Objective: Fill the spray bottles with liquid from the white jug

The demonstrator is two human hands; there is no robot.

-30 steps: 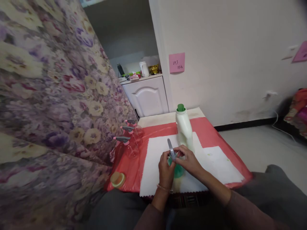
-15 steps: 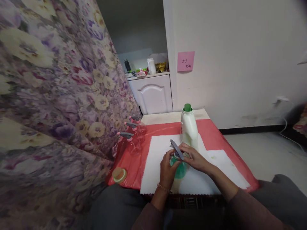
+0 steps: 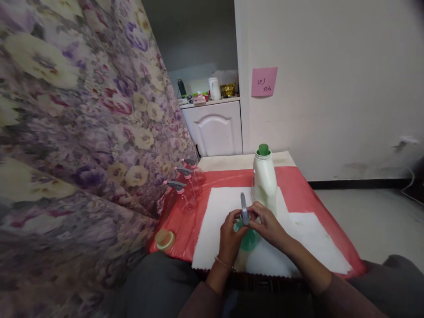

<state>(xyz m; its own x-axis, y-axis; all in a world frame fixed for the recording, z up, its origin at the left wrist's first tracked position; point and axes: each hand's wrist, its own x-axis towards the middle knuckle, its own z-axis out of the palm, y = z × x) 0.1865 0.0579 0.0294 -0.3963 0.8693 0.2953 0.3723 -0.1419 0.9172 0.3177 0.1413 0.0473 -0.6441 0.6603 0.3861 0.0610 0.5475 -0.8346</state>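
A green spray bottle (image 3: pixel 249 240) stands on the white cloth (image 3: pixel 215 229) in front of me, its grey trigger head (image 3: pixel 244 211) at the top. My left hand (image 3: pixel 232 232) is closed around the neck of the bottle from the left. From the right, the fingers of my right hand (image 3: pixel 266 224) pinch the trigger head near its base. Part of the neck is hidden behind my fingers. Just beyond my hands is a large pale-green jug (image 3: pixel 266 181) without its lid, with a green funnel-like piece (image 3: pixel 263 149) in its mouth.
Several clear spray bottles (image 3: pixel 186 201) with grey and pink heads line the left side of the red table cover (image 3: pixel 212 176). A round brownish lid (image 3: pixel 164 239) lies at the near left corner. A floral curtain (image 3: pixel 99 132) hangs close on the left; a wall stands behind.
The grey trigger head has turned on the bottle, from slanting leftward to pointing nearly straight away from me. My right hand has shifted with it. The view has swung slightly left.
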